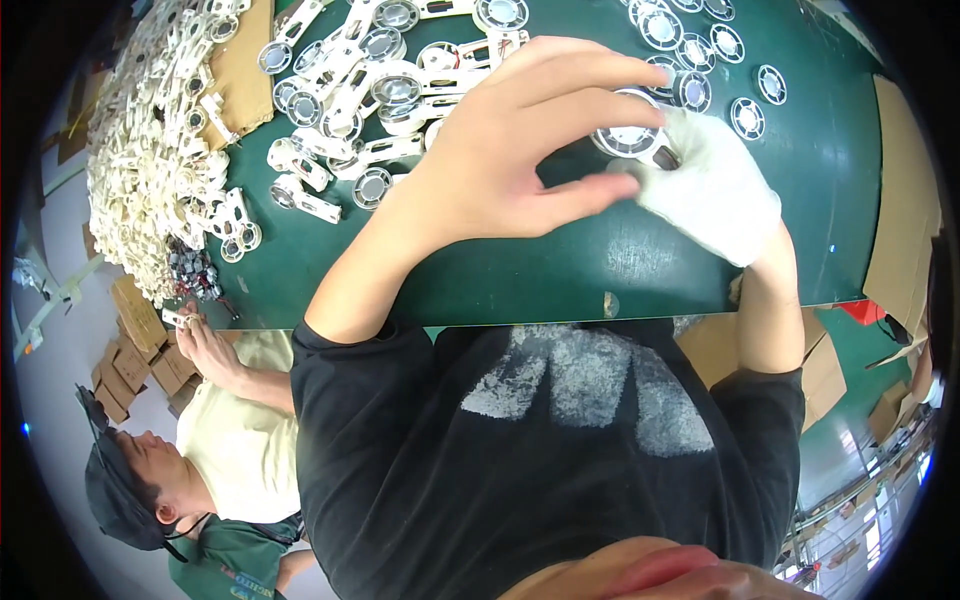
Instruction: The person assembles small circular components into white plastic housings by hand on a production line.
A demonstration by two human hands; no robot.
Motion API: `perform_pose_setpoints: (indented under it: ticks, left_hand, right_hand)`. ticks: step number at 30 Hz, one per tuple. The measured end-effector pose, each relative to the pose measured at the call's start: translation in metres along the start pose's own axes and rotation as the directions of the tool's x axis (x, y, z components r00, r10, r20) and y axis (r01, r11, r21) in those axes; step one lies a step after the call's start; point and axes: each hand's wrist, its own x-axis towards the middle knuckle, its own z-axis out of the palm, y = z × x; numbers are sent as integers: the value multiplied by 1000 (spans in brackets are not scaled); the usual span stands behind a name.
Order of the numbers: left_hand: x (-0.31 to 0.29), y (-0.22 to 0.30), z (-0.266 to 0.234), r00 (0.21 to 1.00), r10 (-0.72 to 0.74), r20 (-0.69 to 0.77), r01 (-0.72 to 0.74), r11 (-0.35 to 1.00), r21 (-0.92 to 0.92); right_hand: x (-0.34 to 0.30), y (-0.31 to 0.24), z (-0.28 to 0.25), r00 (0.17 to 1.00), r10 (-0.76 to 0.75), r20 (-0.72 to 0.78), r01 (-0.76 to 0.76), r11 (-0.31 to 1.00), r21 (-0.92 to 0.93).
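Note:
In my right hand (715,185), which wears a white glove, is a small white fan housing (627,142) with a round spoked face, gripped at its handle end. My bare left hand (490,150) arches over from the left, thumb well apart from the fingers. Its fingertips come close to the round face; whether they touch it I cannot tell. Beyond the right hand lie several loose round fan covers (747,118) with silver rims and dark spokes. Behind my left hand is a spread of similar white fan housings (372,187), some partly hidden by it.
The green table (480,285) has a large heap of white plastic parts (140,190) at its left, beside a cardboard sheet (245,80). Small dark parts (195,270) lie near that edge. A co-worker (235,420) at the left handles a white piece. Cardboard (900,200) borders the right side.

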Motion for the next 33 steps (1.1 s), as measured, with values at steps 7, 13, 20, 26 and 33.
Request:
perform_pose_setpoints:
  ticks: [7, 13, 20, 26, 33]
  left_hand:
    - [-4, -3, 0, 998, -70, -4, 70, 997, -41]
    - [-6, 1, 7, 994, -36, -103, 33, 999, -23]
    - [-12, 5, 8, 987, -88, -136, 76, 993, -96]
    - [-10, 0, 6, 977, 189, -95, -192, 981, -33]
    - [-10, 19, 15, 938, -346, 18, 325, 858, -398]
  right_hand:
    - [-2, 0, 0, 997, -71, 1, 71, 997, -6]
    - [-2, 5, -1, 998, -46, 31, 43, 996, 82]
    - [-2, 9, -6, 978, -200, 65, 183, 963, 200]
    - [-5, 9, 8, 986, -167, 22, 150, 929, 338]
    - [-2, 21, 24, 903, -416, -113, 430, 864, 263]
